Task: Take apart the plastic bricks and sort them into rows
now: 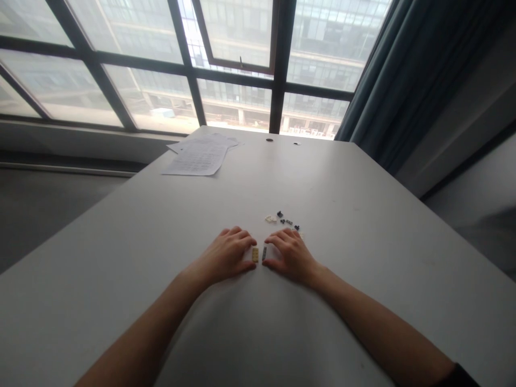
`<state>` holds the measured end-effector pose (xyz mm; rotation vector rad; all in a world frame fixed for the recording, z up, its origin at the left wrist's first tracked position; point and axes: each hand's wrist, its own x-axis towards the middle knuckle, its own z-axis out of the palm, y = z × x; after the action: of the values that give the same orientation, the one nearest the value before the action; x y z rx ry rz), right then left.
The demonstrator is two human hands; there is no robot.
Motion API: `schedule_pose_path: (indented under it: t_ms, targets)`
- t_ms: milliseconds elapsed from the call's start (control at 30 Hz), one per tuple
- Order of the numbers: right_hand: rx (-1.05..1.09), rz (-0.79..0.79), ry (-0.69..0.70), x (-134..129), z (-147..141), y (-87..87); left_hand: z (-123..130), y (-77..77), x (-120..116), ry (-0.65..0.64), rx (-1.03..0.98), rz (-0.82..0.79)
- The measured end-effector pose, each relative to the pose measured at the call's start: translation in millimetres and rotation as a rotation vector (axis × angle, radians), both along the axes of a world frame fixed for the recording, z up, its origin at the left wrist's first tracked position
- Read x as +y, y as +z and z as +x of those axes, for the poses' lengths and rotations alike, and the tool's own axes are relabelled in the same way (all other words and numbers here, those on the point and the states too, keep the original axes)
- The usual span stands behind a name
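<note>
Two small studded pieces lie side by side on the white table, a narrow gap between them. The tan piece (255, 255) sits between the thumb and fingers of my left hand (234, 251), which grips it at its near and far ends. On the right, a narrower grey piece (264, 253) is held the same way by my right hand (289, 253). Just beyond my right hand are several small dark pieces (289, 222) and a few cream pieces (271, 219), loosely scattered; some are partly hidden behind the fingers.
The white table (322, 183) stretches to a large window. Printed sheets of paper (199, 156) lie at its far left. Two small round spots, one dark (270, 140), show near the far edge. A dark curtain (387, 86) hangs at the right.
</note>
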<state>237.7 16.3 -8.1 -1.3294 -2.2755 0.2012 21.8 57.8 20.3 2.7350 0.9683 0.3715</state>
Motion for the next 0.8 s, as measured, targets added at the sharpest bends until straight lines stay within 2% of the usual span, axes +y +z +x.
schedule_pose_path:
  t_ms: [133,800]
  targets:
    - [0.001,-0.008,-0.057,-1.6,0.6,-1.3,0.1,-3.1,0.1,-0.004,-0.035,0.004]
    - [0.026,0.032,-0.004,-1.8,-8.7,-5.6,-1.1,-8.7,3.3,0.02,-0.098,0.026]
